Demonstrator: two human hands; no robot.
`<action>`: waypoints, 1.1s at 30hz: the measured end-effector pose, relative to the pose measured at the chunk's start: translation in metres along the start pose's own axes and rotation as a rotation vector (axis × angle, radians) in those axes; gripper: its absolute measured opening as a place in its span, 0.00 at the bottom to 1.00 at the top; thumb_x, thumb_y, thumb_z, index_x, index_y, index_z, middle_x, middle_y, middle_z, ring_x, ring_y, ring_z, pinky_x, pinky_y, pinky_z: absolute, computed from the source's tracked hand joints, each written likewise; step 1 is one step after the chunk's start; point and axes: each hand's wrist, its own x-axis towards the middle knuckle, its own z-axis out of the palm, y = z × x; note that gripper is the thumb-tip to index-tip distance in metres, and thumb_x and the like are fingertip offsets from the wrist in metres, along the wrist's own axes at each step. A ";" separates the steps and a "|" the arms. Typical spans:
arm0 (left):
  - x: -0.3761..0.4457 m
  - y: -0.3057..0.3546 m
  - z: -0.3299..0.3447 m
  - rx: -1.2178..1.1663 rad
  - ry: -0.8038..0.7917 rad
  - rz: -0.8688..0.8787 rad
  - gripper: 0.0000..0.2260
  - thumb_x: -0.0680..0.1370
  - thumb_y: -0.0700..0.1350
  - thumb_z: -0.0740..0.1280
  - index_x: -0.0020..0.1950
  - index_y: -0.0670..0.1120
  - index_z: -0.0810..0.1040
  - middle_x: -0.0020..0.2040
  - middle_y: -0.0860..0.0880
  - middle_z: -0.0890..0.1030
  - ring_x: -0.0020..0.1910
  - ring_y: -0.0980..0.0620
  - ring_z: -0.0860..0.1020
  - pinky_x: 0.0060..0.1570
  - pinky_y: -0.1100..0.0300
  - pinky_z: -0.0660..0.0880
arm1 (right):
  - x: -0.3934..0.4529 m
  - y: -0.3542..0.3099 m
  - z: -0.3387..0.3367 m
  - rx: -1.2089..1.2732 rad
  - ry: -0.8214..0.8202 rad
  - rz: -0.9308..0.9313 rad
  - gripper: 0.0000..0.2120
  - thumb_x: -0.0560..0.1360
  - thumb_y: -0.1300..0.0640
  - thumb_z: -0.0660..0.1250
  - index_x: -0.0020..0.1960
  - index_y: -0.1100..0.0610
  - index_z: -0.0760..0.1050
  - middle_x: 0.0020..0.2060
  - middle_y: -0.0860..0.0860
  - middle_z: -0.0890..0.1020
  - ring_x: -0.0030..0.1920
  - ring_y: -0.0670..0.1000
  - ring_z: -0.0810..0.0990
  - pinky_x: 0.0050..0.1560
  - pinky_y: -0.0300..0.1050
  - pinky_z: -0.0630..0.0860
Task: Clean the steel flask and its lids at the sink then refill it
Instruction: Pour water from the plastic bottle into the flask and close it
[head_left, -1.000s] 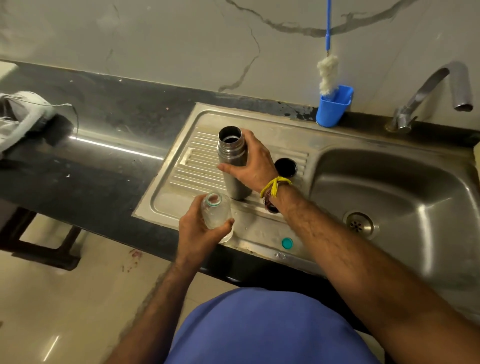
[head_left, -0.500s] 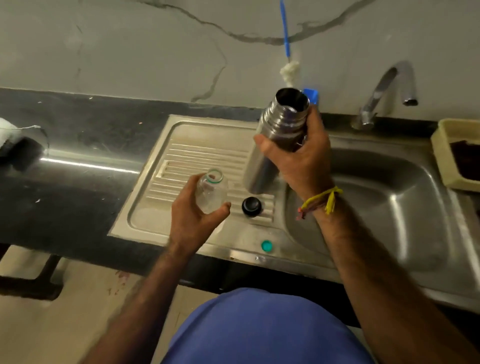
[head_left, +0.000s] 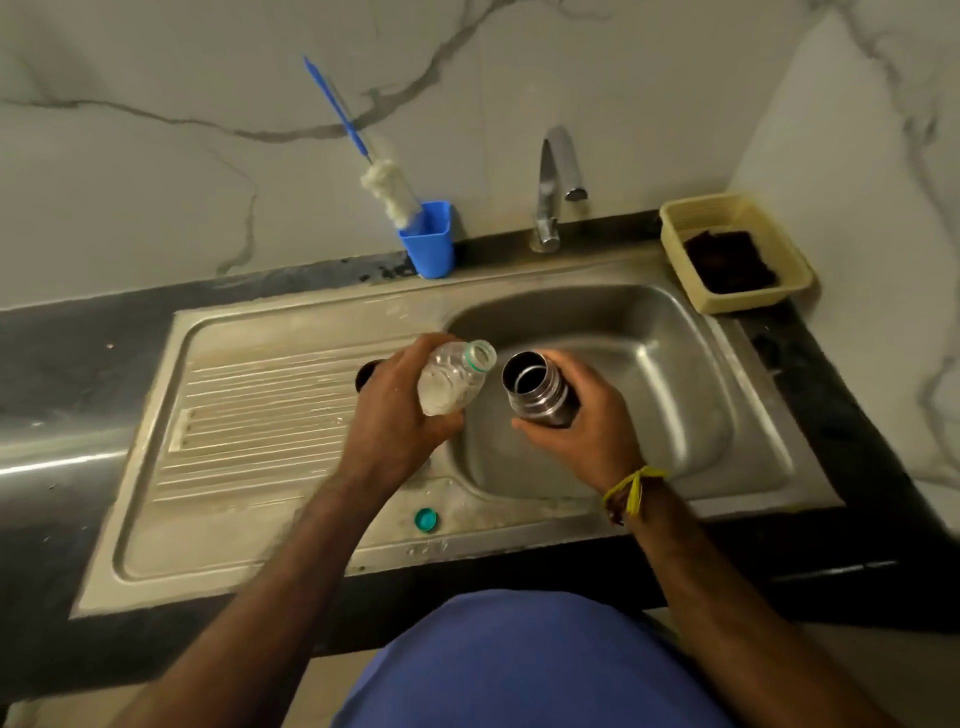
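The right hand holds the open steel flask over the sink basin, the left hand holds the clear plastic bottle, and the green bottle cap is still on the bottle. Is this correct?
Not quite. The head view shows the plastic bottle uncapped; the green cap lies on the sink rim near the front edge. The rest holds: the right hand holds the open steel flask over the basin, the left hand the bottle.

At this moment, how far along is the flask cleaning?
Done: flask is open, one black lid lies on the drainboard. In hand: right hand holds it over the basin, left hand tilts an uncapped bottle toward it. Left: scrubbing, lids, refill.
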 end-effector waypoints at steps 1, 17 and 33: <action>0.004 0.003 0.004 0.026 -0.028 0.012 0.31 0.65 0.41 0.80 0.66 0.54 0.74 0.56 0.56 0.81 0.54 0.54 0.78 0.52 0.56 0.75 | -0.001 0.003 -0.003 -0.011 -0.006 0.011 0.34 0.63 0.51 0.81 0.66 0.51 0.74 0.60 0.45 0.80 0.60 0.47 0.79 0.60 0.52 0.77; 0.018 0.015 0.010 0.459 -0.181 -0.012 0.30 0.70 0.45 0.78 0.70 0.55 0.71 0.59 0.47 0.80 0.58 0.42 0.76 0.55 0.48 0.72 | 0.000 0.012 -0.006 -0.109 -0.075 -0.006 0.34 0.64 0.49 0.80 0.67 0.48 0.73 0.59 0.45 0.80 0.57 0.47 0.79 0.58 0.48 0.78; 0.017 0.026 0.003 0.805 -0.191 0.164 0.35 0.68 0.43 0.81 0.72 0.54 0.71 0.62 0.45 0.79 0.61 0.39 0.76 0.60 0.42 0.70 | -0.004 0.022 0.001 0.043 -0.062 -0.036 0.34 0.64 0.55 0.81 0.67 0.53 0.74 0.60 0.47 0.80 0.60 0.46 0.79 0.60 0.48 0.77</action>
